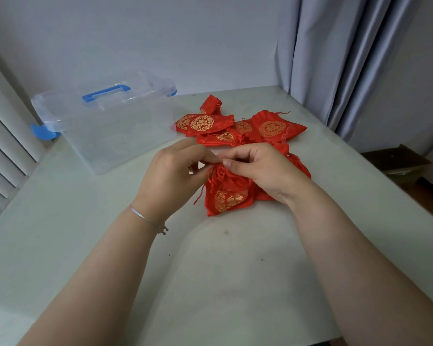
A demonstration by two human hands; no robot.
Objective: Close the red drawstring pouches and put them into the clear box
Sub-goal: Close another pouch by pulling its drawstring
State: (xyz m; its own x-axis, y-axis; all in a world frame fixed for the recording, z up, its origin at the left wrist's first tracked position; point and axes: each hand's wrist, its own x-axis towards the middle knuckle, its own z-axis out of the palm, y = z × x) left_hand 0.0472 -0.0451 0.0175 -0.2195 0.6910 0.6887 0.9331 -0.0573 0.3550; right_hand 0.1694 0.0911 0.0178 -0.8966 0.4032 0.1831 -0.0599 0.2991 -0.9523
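A red drawstring pouch [225, 196] with a gold pattern lies on the table in front of me, its mouth gathered. My left hand [170, 171] and my right hand [258, 168] meet just above that mouth, each pinching the pouch's top or its red cord. Behind them several more red pouches [238, 126] lie in a loose heap, and one lies partly under my right wrist. The clear box [115, 136] stands at the back left with nothing visible inside.
The box's clear lid with a blue handle [105, 93] leans at the box's back. The pale table [210, 270] ends at a grey curtain [348, 58] on the right, slatted blinds on the left, and a cardboard box [398, 161] sits lower right.
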